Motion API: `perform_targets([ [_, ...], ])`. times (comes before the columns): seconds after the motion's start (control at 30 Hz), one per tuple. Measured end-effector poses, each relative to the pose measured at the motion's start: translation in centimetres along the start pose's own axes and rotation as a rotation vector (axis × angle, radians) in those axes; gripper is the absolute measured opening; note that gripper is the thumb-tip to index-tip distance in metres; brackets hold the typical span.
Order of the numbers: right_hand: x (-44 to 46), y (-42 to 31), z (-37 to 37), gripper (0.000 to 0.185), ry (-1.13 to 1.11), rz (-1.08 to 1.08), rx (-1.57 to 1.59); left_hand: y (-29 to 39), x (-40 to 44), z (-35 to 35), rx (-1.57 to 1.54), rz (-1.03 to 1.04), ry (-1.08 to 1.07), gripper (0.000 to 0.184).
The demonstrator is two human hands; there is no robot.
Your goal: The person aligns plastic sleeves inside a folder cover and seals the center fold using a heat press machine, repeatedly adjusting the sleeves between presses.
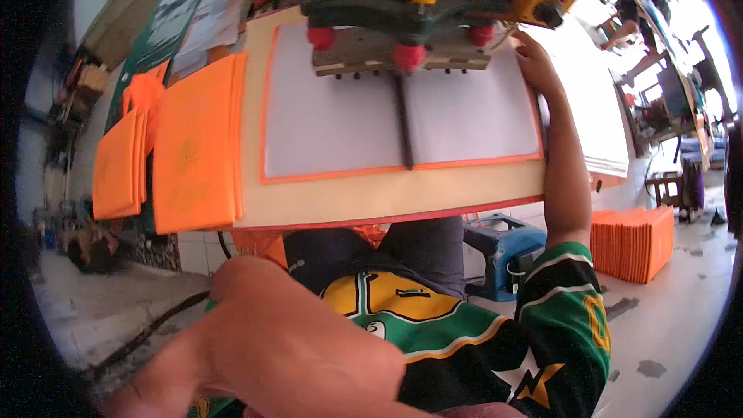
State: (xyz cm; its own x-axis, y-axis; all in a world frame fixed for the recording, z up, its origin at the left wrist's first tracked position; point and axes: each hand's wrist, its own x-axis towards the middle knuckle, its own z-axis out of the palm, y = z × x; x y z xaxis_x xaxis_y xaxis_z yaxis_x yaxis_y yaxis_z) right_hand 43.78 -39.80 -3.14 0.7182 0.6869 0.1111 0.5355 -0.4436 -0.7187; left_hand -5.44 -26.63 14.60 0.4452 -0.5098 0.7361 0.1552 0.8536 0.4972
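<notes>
An orange folder (333, 173) lies spread open on a cream board (387, 197), its pale inside facing up and a dark strip down the middle. Above its far half hangs a press head (402, 58) with yellow knobs and red fittings. My right hand (539, 66) is at the folder's far right edge, fingers bent over it beside the press; the fingertips are partly hidden. Close to the camera at lower left, my left hand (302, 333) is large and blurred, away from the board. Its fingers cannot be made out.
Orange folders with faint gold print (197, 147) lie left of the board, beside a smaller orange pile (120, 166). White sheets (588, 108) lie to the right. A blue plastic stool (503, 251) and a stack of orange folders (633, 244) stand below. Another person (646, 11) is at far right.
</notes>
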Motion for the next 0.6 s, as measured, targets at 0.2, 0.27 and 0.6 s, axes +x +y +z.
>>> perform_targets([
  [0.2,0.1,0.6,0.0,0.045,0.012,-0.129,-0.105,-1.4,0.0,-1.5,-0.084,0.053,-0.009,0.132],
  [0.27,-0.3,-1.2,0.2,0.043,-0.096,0.014,0.15,-2.2,0.4,-1.5,-0.057,0.074,-0.016,0.131],
  [0.6,-1.2,-2.5,-0.3,0.046,-0.055,0.016,0.008,3.9,-3.5,-4.0,0.417,-0.426,-0.018,0.106],
])
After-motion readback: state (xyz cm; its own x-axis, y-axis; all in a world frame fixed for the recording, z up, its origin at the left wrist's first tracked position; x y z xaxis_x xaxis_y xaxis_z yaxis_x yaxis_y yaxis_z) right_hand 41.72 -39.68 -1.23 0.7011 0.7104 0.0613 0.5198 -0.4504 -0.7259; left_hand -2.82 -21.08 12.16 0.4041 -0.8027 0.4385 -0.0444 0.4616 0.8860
